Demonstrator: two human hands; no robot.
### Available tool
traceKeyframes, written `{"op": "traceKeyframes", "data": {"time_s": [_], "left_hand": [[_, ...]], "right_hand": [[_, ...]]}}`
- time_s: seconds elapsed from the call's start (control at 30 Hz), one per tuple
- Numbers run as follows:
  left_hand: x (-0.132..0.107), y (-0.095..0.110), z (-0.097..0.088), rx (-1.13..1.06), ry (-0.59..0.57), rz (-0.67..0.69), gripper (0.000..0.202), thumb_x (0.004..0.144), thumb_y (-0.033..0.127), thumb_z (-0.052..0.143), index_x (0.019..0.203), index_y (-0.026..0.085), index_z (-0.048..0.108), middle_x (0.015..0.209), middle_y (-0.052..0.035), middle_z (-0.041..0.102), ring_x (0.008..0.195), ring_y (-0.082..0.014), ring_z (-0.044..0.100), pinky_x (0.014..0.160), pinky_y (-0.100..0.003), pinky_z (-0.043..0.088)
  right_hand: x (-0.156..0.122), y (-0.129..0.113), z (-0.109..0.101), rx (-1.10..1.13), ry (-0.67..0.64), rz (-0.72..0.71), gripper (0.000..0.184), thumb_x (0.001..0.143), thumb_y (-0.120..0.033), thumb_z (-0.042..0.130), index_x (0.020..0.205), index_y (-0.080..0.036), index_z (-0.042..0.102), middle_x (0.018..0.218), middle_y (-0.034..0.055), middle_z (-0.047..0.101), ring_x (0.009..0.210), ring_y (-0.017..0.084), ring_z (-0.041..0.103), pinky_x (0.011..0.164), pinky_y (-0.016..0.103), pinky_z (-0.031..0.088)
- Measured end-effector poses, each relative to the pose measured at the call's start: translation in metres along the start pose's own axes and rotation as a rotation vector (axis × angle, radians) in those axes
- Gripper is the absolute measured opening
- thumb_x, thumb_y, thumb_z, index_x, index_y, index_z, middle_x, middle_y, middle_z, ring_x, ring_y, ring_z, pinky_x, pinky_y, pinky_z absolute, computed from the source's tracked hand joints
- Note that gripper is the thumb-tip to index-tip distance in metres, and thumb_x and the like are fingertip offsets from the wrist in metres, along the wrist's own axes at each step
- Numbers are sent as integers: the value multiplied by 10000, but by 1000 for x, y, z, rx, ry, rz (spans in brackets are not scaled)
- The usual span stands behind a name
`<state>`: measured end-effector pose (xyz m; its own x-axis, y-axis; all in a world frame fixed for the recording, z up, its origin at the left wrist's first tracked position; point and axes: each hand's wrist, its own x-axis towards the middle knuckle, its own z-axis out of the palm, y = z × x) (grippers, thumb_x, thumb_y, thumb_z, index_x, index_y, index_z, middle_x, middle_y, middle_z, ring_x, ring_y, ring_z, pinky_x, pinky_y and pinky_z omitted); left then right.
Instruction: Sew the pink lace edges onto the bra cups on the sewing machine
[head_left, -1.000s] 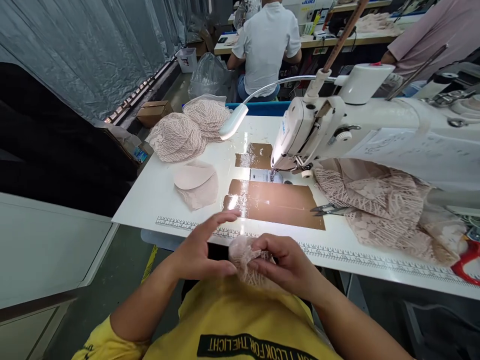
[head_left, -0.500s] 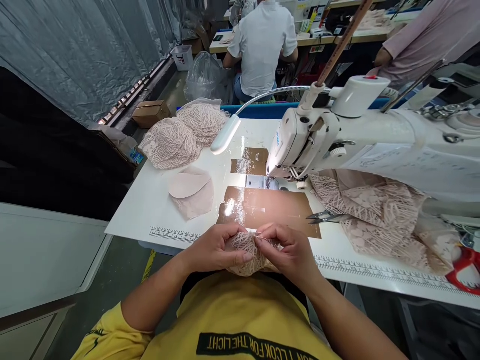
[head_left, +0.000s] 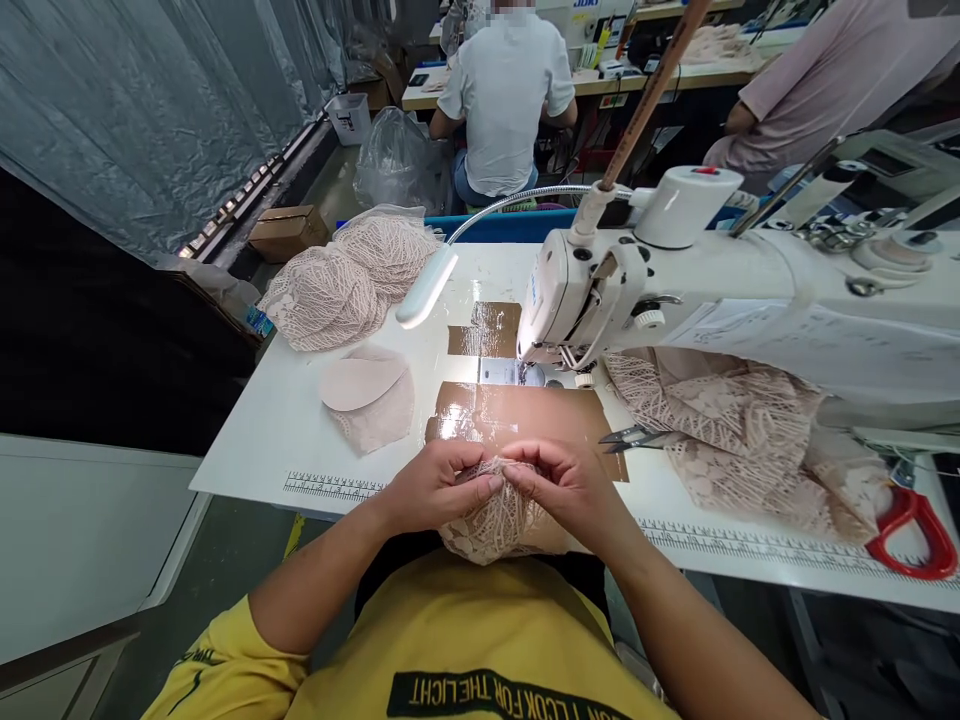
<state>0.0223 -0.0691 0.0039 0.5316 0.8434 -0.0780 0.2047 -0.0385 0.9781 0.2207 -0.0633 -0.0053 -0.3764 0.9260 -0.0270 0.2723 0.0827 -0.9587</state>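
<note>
A beige lace fabric piece (head_left: 491, 525) hangs between my hands at the table's front edge, bunched and rounded below the fingers. My left hand (head_left: 435, 488) pinches its upper edge with thumb and forefinger. Close beside it, my right hand (head_left: 566, 490) pinches the same edge, the fingertips nearly meeting. The edge under the fingertips is partly hidden. Ahead of the hands lies a glossy brown taped patch (head_left: 525, 415), in front of the needle area of a white sewing machine (head_left: 577, 290).
Stacked lace pieces (head_left: 322, 300) sit at the back left, with a beige cup-shaped piece (head_left: 367, 395) nearer. On the right are more lace fabric (head_left: 735, 420), small snips (head_left: 637, 437) and red-handled scissors (head_left: 915, 535). A lamp (head_left: 427, 290) overhangs the table; a co-worker (head_left: 510, 100) sits beyond.
The view has shifted slightly to the right. My hands have drawn closer together on the lace edge, and more of the rounded lace shows below them.
</note>
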Motion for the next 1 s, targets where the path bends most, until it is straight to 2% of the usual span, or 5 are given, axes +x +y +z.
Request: {"op": "traceKeyframes", "data": {"time_s": [0.23, 0.5, 0.77, 0.9, 1.0], "left_hand": [[7, 3, -4, -249, -171, -109, 252, 857, 377, 583, 866, 126, 597, 691, 5, 475, 617, -99, 426, 570, -212, 349], [14, 3, 2, -87, -139, 41, 310, 893, 387, 525, 702, 143, 537, 662, 10, 431, 602, -96, 382, 549, -220, 330], [18, -6, 19, -444, 132, -103, 317, 821, 421, 624, 716, 135, 538, 623, 14, 481, 541, -78, 420, 516, -200, 356], [6, 8, -27, -378, 530, -189, 259, 769, 394, 658, 769, 148, 580, 628, -4, 557, 548, -122, 511, 557, -252, 448], [4, 22, -65, 55, 854, -55, 217, 807, 381, 608, 755, 171, 585, 589, 10, 515, 515, -121, 455, 525, -256, 409]], "right_hand": [[0, 1, -7, 96, -55, 23, 213, 805, -364, 627, 716, -173, 662, 639, -2, 594, 589, 118, 476, 532, 239, 370], [-1, 8, -10, 491, -112, 156, 270, 732, -423, 700, 691, -167, 623, 641, -11, 535, 593, 110, 445, 540, 235, 362], [4, 12, -13, 683, -21, 278, 287, 698, -414, 745, 797, -173, 624, 702, -14, 573, 613, 103, 498, 574, 228, 414], [-1, 18, -38, 533, 145, 217, 271, 730, -411, 723, 881, -198, 651, 841, 23, 624, 755, 139, 573, 702, 271, 475], [-7, 26, -54, 425, 245, 163, 256, 745, -409, 707, 886, -201, 659, 824, 24, 616, 715, 136, 564, 700, 284, 485]]}}
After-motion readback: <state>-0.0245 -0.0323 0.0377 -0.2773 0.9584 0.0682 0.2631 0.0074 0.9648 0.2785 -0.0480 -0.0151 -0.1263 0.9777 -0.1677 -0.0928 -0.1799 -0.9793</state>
